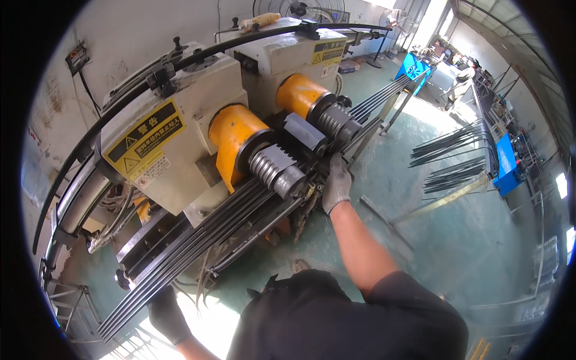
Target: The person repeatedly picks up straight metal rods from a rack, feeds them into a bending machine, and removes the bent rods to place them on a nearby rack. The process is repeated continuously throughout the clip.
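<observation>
A cream-coloured rolling machine (174,129) with two yellow housings and ribbed steel rollers (271,166) stands in front of me. Several long dark metal rods (198,240) lie side by side across its bed, running from lower left to upper right. My right hand (336,185), in a grey glove, reaches up and grips the rods just past the rollers. My left hand (167,313), in a dark glove, holds the near ends of the same rods at the lower left.
More rods (453,156) rest on a stand at the right beside blue racks (507,163). A metal support frame (393,108) carries the rods' far ends. A fan (300,9) stands behind the machine. A green floor (468,240) lies to the right.
</observation>
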{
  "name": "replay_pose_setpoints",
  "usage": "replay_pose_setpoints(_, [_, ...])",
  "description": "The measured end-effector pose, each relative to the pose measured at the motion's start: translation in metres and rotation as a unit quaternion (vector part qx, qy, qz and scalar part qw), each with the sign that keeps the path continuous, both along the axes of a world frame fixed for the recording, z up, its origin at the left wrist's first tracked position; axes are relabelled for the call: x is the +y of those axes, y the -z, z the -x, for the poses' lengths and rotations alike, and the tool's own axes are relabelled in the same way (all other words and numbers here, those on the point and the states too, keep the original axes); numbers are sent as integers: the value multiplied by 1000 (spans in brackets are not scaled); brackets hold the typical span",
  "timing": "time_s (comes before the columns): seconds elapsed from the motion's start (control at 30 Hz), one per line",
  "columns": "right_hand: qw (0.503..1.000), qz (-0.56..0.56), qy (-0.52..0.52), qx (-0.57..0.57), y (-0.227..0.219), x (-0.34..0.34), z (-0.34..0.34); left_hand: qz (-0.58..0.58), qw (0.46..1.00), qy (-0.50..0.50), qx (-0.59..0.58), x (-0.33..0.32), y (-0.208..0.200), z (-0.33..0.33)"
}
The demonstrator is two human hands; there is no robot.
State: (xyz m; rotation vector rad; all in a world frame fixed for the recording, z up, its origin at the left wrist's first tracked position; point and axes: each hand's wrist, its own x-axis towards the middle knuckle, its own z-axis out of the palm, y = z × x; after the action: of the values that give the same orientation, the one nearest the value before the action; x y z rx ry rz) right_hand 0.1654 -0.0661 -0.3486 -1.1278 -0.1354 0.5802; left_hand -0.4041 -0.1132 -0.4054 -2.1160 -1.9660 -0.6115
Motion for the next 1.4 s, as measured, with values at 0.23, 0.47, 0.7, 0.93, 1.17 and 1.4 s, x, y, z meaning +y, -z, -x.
replay_pose_setpoints(0.23, [996, -30, -87, 1, 11, 16, -24, -56, 608, 140, -779, -2, -46, -8])
replay_pose_setpoints(0.47, [997, -60, -45, 38, 18, 55, -48, -156, 927, 11, -341, 25, -180, -16])
replay_pose_setpoints(0.7, [989, -10, -141, 35, 16, 69, -69, -177, 748, 135, -625, 93, -280, -85])
replay_pose_setpoints(0.93, [981, -10, -185, -51, 25, 74, -87, -150, 761, 221, -591, 112, -338, -214])
replay_pose_setpoints(1.17, [983, 8, -167, -77, 8, 64, -84, -94, 848, 242, -462, 117, -360, -319])
replay_pose_setpoints(1.4, [983, 3, -171, -65, -8, 55, -79, 1, 849, 320, -421, 118, -396, -392])
